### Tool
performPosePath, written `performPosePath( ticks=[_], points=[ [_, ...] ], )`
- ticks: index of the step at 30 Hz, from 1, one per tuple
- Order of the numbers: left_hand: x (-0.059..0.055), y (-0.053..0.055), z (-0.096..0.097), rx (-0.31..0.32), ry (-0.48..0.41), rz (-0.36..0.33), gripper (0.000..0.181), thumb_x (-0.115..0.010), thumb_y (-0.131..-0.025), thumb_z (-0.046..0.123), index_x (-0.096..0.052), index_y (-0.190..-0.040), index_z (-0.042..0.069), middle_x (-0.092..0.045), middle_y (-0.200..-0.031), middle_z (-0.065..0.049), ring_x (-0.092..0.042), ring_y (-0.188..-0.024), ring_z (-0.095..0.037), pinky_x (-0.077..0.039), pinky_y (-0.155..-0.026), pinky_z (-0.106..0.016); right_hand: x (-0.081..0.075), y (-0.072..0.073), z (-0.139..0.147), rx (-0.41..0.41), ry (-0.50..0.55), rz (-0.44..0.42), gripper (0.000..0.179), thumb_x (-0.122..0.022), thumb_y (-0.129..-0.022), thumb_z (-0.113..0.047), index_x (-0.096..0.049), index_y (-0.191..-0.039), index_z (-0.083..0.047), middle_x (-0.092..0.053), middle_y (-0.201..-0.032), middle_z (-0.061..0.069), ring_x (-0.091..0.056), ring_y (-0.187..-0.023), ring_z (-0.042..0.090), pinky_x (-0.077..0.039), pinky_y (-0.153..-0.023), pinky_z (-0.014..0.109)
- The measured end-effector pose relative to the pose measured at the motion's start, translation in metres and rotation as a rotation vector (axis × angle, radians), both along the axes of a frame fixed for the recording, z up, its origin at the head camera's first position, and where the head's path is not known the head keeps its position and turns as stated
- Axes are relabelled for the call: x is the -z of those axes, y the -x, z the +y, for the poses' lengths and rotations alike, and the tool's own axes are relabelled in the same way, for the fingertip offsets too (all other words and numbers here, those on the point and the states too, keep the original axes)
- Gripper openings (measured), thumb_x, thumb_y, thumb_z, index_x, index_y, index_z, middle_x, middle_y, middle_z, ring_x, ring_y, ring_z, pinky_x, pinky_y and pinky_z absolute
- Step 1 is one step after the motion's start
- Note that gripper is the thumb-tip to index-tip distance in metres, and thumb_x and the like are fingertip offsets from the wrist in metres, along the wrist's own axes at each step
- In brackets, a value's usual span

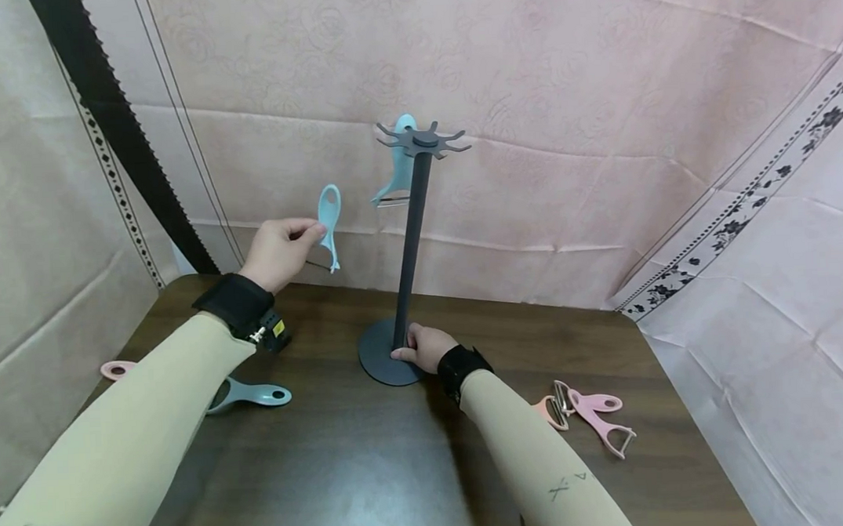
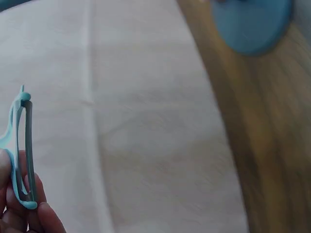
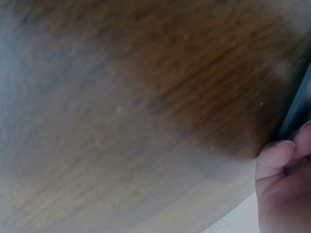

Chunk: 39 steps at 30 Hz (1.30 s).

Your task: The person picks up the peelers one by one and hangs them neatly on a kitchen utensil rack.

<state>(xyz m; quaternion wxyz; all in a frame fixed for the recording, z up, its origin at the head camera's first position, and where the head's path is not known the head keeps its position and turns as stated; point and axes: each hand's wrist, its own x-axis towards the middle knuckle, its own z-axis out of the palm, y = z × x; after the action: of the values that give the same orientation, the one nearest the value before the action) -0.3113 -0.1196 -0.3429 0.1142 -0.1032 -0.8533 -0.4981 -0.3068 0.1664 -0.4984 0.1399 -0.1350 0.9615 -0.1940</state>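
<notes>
My left hand (image 1: 283, 249) pinches a light blue peeler (image 1: 329, 214) in the air, left of the grey hook stand (image 1: 412, 248). Its handle, with an oval hole, points up and its blade end points down. In the left wrist view, the peeler's metal blade (image 2: 29, 150) shows beside the fingers. Low on the stand, my right hand (image 1: 431, 347) grips the foot of the pole, thumb over the round base (image 1: 379, 359). Another light blue peeler (image 1: 402, 170) hangs from a hook at the stand's back left, blade downward.
A blue peeler (image 1: 258, 393) lies on the wooden table (image 1: 317, 456), partly behind my left arm, near a pink handle (image 1: 118, 370). Right of my right arm lie a peach peeler (image 1: 546, 411) and pink peelers (image 1: 592, 414). Cloth hangs behind the table and at both sides.
</notes>
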Motion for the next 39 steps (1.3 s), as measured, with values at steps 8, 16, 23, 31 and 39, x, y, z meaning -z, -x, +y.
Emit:
performPosePath(
  ticks=[8,16,23,31,39],
  points=[
    [-0.041,-0.005,0.017,0.053,-0.099,0.105,0.041,-0.052,-0.099,0.039,-0.068,-0.12,0.006,-0.068,-0.105,-0.009,-0.055,-0.091,-0.017,-0.042,-0.075,-0.027,0.001,0.001,0.0,0.006,0.006,-0.015,0.043,-0.062,-0.085,-0.057,-0.052,-0.086,-0.016,-0.054,-0.071,0.001,-0.053,-0.064,0.018,-0.041,-0.056,0.031],
    [-0.065,-0.013,0.032,0.108,-0.187,0.123,0.039,-0.054,-0.098,0.04,-0.07,-0.116,0.01,-0.068,-0.102,-0.003,-0.055,-0.095,-0.013,-0.042,-0.083,-0.03,-0.002,-0.001,0.0,0.011,0.01,-0.009,0.042,-0.064,-0.085,-0.055,-0.052,-0.085,-0.015,-0.054,-0.07,0.001,-0.052,-0.063,0.018,-0.04,-0.055,0.031],
    [-0.073,-0.016,0.04,0.127,-0.252,0.098,0.038,-0.055,-0.097,0.038,-0.069,-0.119,0.01,-0.067,-0.106,-0.004,-0.055,-0.101,-0.016,-0.042,-0.089,-0.033,-0.001,-0.002,0.0,0.008,0.012,-0.009,0.041,-0.064,-0.086,-0.055,-0.053,-0.085,-0.015,-0.054,-0.069,0.001,-0.052,-0.062,0.018,-0.04,-0.055,0.03],
    [-0.076,-0.015,0.049,0.147,-0.286,0.13,0.036,-0.056,-0.097,0.035,-0.069,-0.117,0.007,-0.065,-0.101,-0.008,-0.053,-0.096,-0.018,-0.041,-0.083,-0.031,0.0,-0.001,0.0,-0.006,0.009,0.009,0.042,-0.063,-0.087,-0.054,-0.052,-0.084,-0.014,-0.052,-0.069,0.0,-0.051,-0.062,0.017,-0.04,-0.054,0.03],
    [-0.077,-0.016,0.051,0.153,-0.274,0.14,0.037,-0.057,-0.097,0.037,-0.069,-0.118,0.009,-0.066,-0.102,-0.006,-0.054,-0.096,-0.018,-0.041,-0.083,-0.031,0.001,0.0,0.0,0.006,0.006,-0.008,0.041,-0.064,-0.086,-0.055,-0.053,-0.084,-0.015,-0.053,-0.069,0.001,-0.052,-0.063,0.018,-0.04,-0.054,0.03]
  ],
)
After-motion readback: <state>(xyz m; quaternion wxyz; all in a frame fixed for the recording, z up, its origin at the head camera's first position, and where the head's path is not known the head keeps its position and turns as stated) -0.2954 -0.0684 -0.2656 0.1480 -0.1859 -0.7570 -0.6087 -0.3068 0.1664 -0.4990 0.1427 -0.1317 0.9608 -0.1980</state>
